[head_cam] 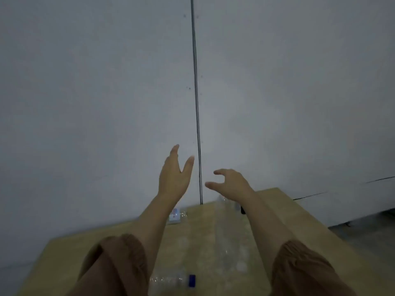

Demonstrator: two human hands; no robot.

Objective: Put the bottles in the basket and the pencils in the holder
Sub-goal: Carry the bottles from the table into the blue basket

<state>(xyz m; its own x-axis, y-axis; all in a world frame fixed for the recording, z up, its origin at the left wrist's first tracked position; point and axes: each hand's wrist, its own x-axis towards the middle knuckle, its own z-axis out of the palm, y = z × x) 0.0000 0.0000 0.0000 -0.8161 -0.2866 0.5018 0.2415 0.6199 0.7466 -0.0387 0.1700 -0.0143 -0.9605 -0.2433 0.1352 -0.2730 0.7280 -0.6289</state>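
Note:
Both my hands are raised in front of the wall, above the far edge of a wooden table (303,223). My left hand (174,178) is flat with fingers apart and holds nothing. My right hand (229,182) is curled like a claw, also holding nothing. A clear plastic bottle with a blue cap (173,280) lies on its side near the bottom of the view, between my forearms. Another clear bottle (177,215) with a white and blue label lies at the table's far edge, partly behind my left forearm. No basket, pencils or holder can be seen.
A grey wall (85,103) with a dark vertical seam (195,82) stands right behind the table. A small dark object (242,210) shows at the far edge behind my right forearm. Grey floor (367,229) lies to the right of the table.

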